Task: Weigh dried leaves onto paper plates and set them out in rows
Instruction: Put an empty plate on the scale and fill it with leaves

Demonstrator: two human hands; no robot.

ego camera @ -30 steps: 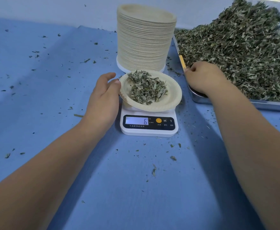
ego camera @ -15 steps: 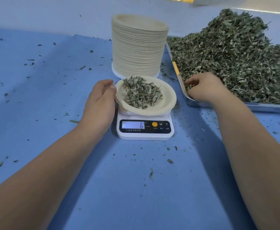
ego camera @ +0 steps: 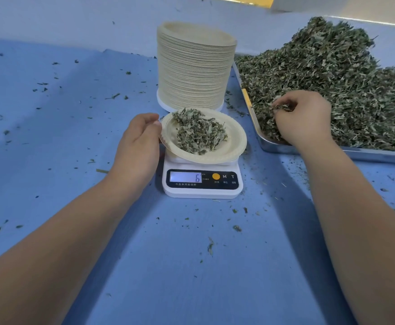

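We see a round, shallow, cream paper plate (ego camera: 235, 141) sitting tilted on a small white plastic digital scale (ego camera: 202, 192) whose lit display reads 6. A crinkled grey-green mound of dried leaves (ego camera: 199, 134) fills the plate's middle. Our left hand (ego camera: 138, 146) grips the plate's left rim with curled fingers, most fingertips hidden behind the hand. Our right hand (ego camera: 302, 118) pinches a wispy tuft of leaves (ego camera: 282, 107) at the shaggy leaf heap (ego camera: 332, 73) in a shiny steel tray (ego camera: 367, 155), cut off at the right. Behind the scale stands a tall ribbed stack of matching plates (ego camera: 194, 71). Crumbs fleck the matte blue table cover (ego camera: 168, 266). The scale's button labels are too small to read.
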